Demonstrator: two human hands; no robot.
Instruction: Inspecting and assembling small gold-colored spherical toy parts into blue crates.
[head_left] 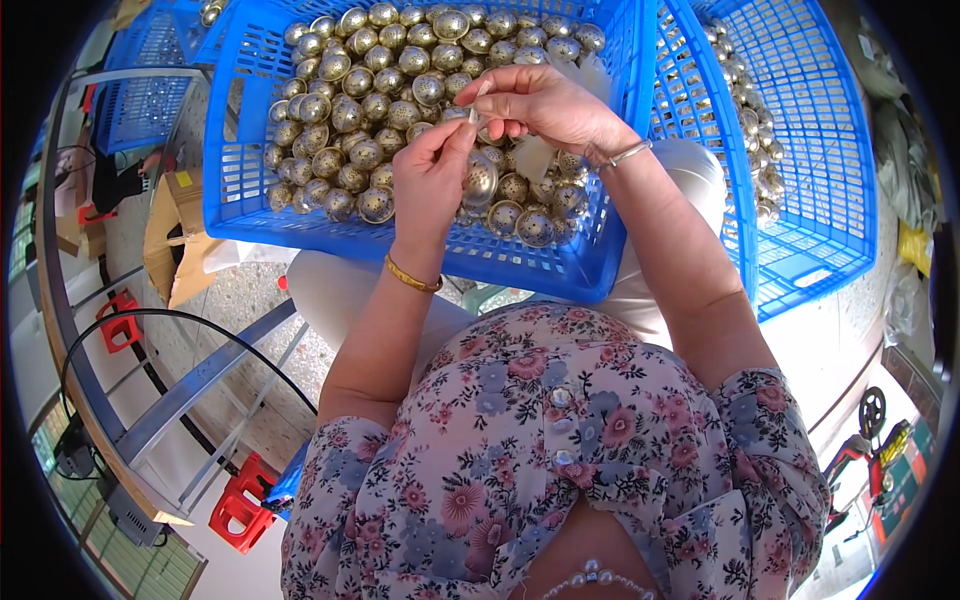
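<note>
Over the basket of metal balls, my left hand (432,185) and my right hand (550,105) meet with fingertips pinched. Between them is a small pale strip (474,115), too small to name for sure. Just beside my left fingers hangs or rests a perforated metal ball (481,180); whether the hand holds it I cannot tell. A blue plastic basket (420,262) lies across my lap, with many silvery-gold perforated balls (350,115) heaped in it. Thin translucent plastic (535,157) shows under my right wrist, and more lies above that hand.
To the right stands another blue basket (815,130) with more balls along its left side. A metal-framed table (85,290) with a black cable runs down the left. Red stools (243,505) and an open cardboard box (175,235) are on that side. Bags (895,165) lie at the far right.
</note>
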